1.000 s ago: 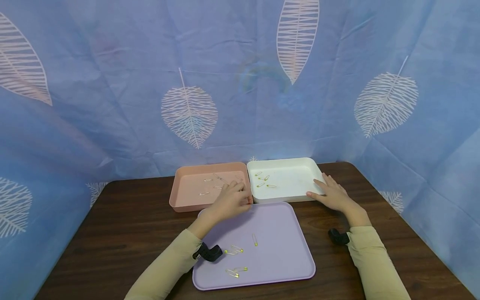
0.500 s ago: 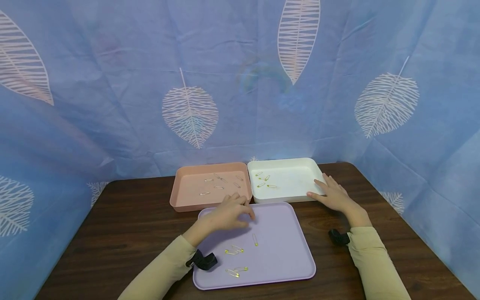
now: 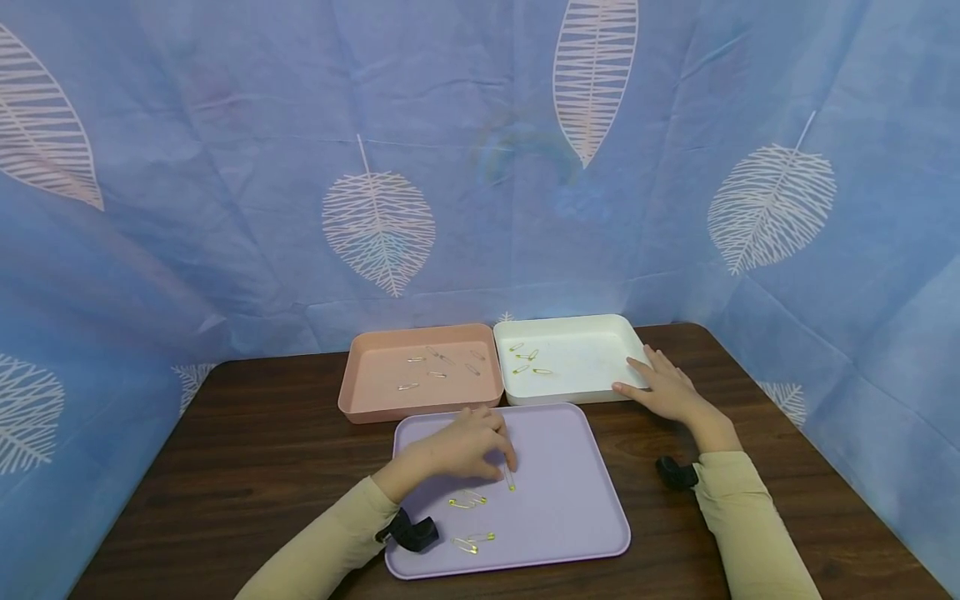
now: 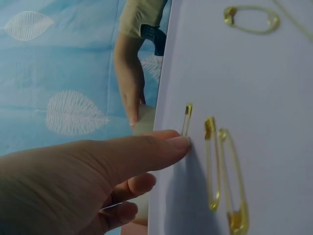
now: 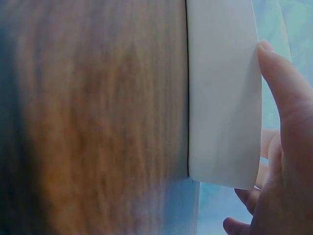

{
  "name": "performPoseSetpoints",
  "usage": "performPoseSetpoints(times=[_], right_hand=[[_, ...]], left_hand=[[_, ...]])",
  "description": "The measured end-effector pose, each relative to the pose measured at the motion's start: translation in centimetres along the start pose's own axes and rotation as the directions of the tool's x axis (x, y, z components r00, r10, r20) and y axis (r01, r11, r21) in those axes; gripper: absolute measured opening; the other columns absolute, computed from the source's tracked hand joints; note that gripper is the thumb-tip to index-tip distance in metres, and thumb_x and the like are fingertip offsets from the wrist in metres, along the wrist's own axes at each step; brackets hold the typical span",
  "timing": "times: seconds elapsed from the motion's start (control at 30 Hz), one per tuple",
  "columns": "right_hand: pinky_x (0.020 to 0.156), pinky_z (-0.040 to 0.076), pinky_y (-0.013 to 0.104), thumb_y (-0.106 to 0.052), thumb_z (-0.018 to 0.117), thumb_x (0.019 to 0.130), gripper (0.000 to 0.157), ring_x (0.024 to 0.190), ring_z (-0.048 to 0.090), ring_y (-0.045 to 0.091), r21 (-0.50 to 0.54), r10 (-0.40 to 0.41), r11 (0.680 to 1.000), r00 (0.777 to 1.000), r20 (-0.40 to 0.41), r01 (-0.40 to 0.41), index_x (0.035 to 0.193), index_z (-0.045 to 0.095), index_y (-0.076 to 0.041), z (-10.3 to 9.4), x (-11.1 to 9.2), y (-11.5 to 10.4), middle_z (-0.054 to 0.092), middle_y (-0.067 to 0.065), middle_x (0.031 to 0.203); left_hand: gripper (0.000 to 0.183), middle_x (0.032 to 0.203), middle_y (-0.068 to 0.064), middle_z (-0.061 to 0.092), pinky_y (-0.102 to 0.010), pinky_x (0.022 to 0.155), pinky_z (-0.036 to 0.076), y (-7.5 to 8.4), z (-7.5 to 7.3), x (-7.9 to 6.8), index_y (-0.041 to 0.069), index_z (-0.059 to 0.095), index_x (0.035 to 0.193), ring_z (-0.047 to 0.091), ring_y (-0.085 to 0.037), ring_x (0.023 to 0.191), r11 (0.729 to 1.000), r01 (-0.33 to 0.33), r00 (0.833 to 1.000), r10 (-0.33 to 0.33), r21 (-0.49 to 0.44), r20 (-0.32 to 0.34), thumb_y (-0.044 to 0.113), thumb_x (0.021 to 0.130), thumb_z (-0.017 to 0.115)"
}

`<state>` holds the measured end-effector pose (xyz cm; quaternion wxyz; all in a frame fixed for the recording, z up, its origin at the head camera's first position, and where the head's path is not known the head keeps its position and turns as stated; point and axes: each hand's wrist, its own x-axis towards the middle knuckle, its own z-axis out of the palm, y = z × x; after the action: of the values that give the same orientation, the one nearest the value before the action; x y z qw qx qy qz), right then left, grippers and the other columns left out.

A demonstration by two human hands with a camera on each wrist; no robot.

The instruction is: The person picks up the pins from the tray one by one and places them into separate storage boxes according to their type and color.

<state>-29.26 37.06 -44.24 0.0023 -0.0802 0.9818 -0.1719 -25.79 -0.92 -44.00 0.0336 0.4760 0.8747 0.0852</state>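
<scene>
My left hand (image 3: 467, 446) is over the lilac tray (image 3: 562, 517), thumb and index fingertip beside a gold safety pin (image 3: 512, 482). In the left wrist view the thumb covers one end of that safety pin (image 4: 188, 112); in the head view the two fingertips look apart. Nearer the tray's front lie several more gold safety pins (image 3: 467, 546). My right hand (image 3: 667, 390), fingers spread, rests at the right end of the white tray (image 3: 585, 354). In the right wrist view its thumb touches the white tray's rim (image 5: 259, 73).
A pink tray (image 3: 375, 375) holding several silver safety pins (image 3: 437, 375) stands left of the white one. Several gold safety pins (image 3: 542, 372) lie in the white tray's left part. All trays are on a dark wooden table (image 3: 247, 450), with a blue leaf-print cloth (image 3: 487, 208) behind.
My left hand has come back from the pink tray to the lone gold safety pin on the lilac tray. A silver safety pin by its fingers now shows in the pink tray. My right hand stays put.
</scene>
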Motion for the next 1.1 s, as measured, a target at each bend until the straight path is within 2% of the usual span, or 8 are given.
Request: performPoseSetpoints(times=[0.27, 0.67, 0.9, 1.1], right_hand=[[0.107, 0.012, 0.076, -0.057, 0.054, 0.092, 0.083, 0.144, 0.009, 0.054, 0.001, -0.001, 1.000, 1.000, 0.002, 0.001, 0.149, 0.034, 0.002, -0.05, -0.02, 0.05, 0.010, 0.035, 0.157], [0.108, 0.013, 0.075, -0.058, 0.053, 0.092, 0.084, 0.144, 0.010, 0.054, -0.010, -0.005, 1.000, 1.000, 0.008, 0.005, 0.149, 0.034, 0.001, -0.04, 0.17, 0.05, 0.010, 0.035, 0.157], [0.108, 0.012, 0.075, -0.057, 0.053, 0.092, 0.084, 0.144, 0.009, 0.054, -0.009, -0.003, 1.000, 1.000, 0.011, 0.003, 0.149, 0.033, 0.001, 0.05, 0.23, 0.12, 0.009, 0.035, 0.157], [0.108, 0.010, 0.076, -0.058, 0.053, 0.092, 0.084, 0.145, 0.007, 0.054, 0.004, 0.001, 1.000, 1.000, 0.014, -0.001, 0.149, 0.033, 0.001, 0.12, 0.16, 0.08, 0.009, 0.035, 0.157]], left_hand=[[0.007, 0.091, 0.012, 0.056, -0.023, 0.078, 0.027, 0.42, 0.01, -0.02, 0.034, 0.071, 0.082, 0.038, -0.005, 0.091, 1.000, -0.014, 1.000, 0.014, 0.002, 0.005, 0.035, 0.080, 0.078], [0.017, 0.086, 0.014, 0.052, -0.023, 0.078, 0.026, 0.31, 0.03, 0.08, 0.034, 0.062, 0.069, 0.037, -0.004, 0.086, 1.000, 0.000, 0.999, 0.000, -0.005, 0.034, 0.033, 0.078, 0.077], [0.019, 0.083, 0.014, 0.049, -0.024, 0.077, 0.026, 0.55, -0.24, 0.25, 0.033, 0.060, 0.066, 0.037, -0.004, 0.084, 1.000, 0.008, 0.998, -0.009, 0.009, 0.059, 0.031, 0.075, 0.076], [0.019, 0.086, 0.013, 0.052, -0.025, 0.076, 0.026, 0.44, -0.63, 0.47, 0.031, 0.060, 0.066, 0.040, -0.006, 0.089, 1.000, 0.008, 0.999, -0.008, 0.000, 0.043, 0.030, 0.075, 0.077]])
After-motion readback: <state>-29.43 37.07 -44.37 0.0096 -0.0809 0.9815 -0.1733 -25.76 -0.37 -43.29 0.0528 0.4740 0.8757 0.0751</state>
